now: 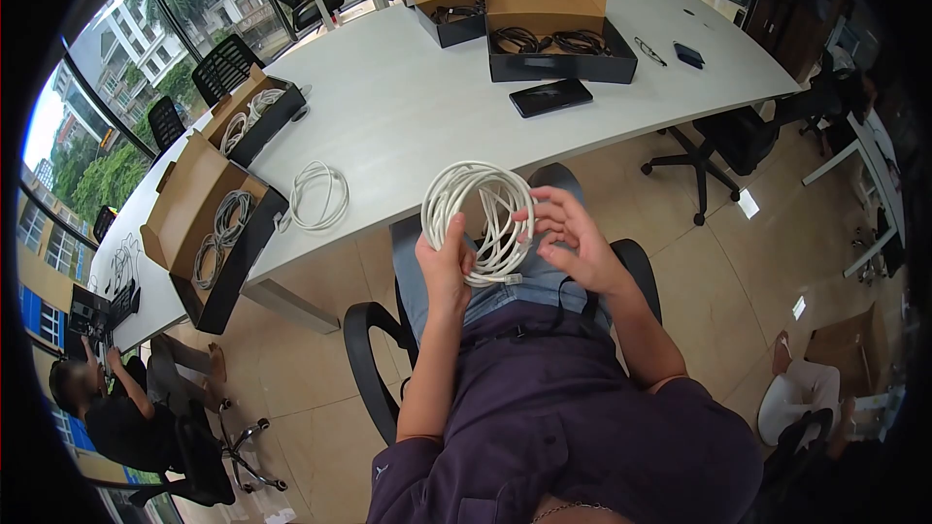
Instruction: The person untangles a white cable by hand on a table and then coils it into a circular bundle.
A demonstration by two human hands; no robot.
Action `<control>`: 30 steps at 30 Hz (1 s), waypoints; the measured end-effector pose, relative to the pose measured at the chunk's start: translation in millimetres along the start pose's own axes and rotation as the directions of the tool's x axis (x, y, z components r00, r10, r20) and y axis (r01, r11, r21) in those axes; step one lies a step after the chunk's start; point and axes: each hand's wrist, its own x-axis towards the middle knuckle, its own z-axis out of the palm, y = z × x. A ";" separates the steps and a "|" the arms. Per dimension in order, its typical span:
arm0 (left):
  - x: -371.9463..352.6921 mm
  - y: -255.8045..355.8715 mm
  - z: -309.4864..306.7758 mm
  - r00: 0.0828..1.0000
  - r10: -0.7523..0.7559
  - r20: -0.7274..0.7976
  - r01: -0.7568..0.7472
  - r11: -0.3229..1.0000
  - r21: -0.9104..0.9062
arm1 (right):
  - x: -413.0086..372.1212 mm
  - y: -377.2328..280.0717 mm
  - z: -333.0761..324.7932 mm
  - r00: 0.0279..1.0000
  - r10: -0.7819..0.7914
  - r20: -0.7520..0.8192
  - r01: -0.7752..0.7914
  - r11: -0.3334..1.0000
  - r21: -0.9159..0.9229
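A coiled white network cable (pixel 449 192) hangs above my lap, its loops gathered into a ring with a plug end showing at the bottom. My left hand (pixel 445 265) is closed around the left side of the coil, thumb up over the strands. At the coil's right edge is my right hand (pixel 581 246), palm turned inward with fingers apart and fingertips right by the outer loops. Another loop of white cable (pixel 318 196) lies on the table's near edge, to the left of my hands.
On the white table (pixel 408 87) stand an open box of grey cables (pixel 218 233), a box of white cables (pixel 252 121) and boxes of black cables (pixel 561 53). A black phone (pixel 550 97), glasses (pixel 650 51) and dark wallet-like item (pixel 688 55) lie there. A person (pixel 136 417) sits left.
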 end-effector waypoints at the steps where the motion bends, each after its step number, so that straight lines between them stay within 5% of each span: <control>1: -1.4 1.6 1.9 0.999 -0.008 0.042 0.005 0.998 0.059 | 1.4 -3.1 1.1 0.999 0.024 -0.026 -0.021 0.991 0.132; 7: -6.1 -4.2 8.1 0.980 -0.136 0.144 0.110 0.978 0.175 | 0.9 -0.7 -20.6 0.978 0.208 -0.035 -0.207 0.978 0.016; 9: -3.0 -4.8 4.7 0.974 -0.153 0.168 0.141 0.987 0.082 | -1.0 -2.7 -27.2 0.977 0.210 -0.026 -0.211 0.975 -0.067; 12: 0.1 2.0 -0.5 0.959 -0.174 0.222 0.195 0.978 -0.076 | -0.8 -14.7 -24.6 0.998 0.064 -0.020 -0.067 0.902 -0.426; 15: 1.7 5.4 -5.2 0.936 -0.188 0.299 0.255 0.945 -0.206 | -0.2 4.1 -38.8 0.995 0.047 -0.082 -0.082 0.863 -0.498; 18: -1.2 8.2 -2.6 0.931 -0.190 0.311 0.282 0.917 -0.282 | 1.1 5.4 -37.8 0.991 -0.049 -0.121 -0.016 0.874 -0.486; 20: -2.6 12.5 0.3 0.928 -0.201 0.313 0.308 0.886 -0.347 | -0.4 -6.5 -31.6 0.990 0.021 -0.138 -0.082 0.888 -0.452; 24: -1.3 5.6 -1.3 0.961 -0.196 0.195 0.229 0.960 -0.161 | -2.1 -16.5 -16.1 0.978 0.176 -0.115 -0.201 0.945 -0.259; 30: 1.0 1.4 -7.9 0.927 -0.261 0.270 0.330 0.909 -0.254 | -3.8 -20.8 -5.6 0.997 0.016 -0.071 -0.051 0.850 -0.524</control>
